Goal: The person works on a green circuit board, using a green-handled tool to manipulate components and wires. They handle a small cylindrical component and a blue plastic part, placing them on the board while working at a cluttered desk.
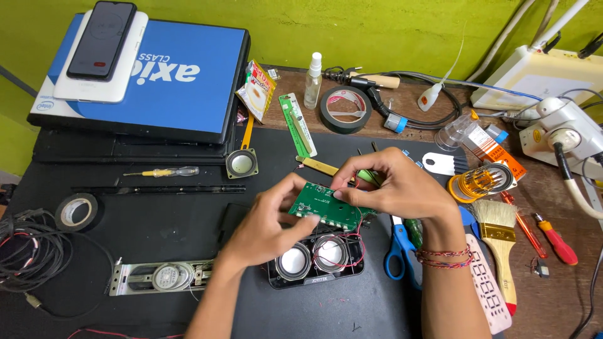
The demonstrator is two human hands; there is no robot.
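Yellow-green wall backs a cluttered wooden bench, most of it covered by a black mat (157, 220). From my remote view, the biggest item is the blue laptop (176, 75) at the back left, with two phones stacked on it. Lower down sits a black speaker housing (317, 257) with two round drivers, red wires running up from it. Right of it lie blue-handled scissors (396, 248) and a paintbrush (499, 242). Just above the housing, both hands hold a green circuit board (323, 206): my left hand (267, 229) pinches its near-left edge closed between thumb and fingers, my right hand (399, 188) grips its far-right end.
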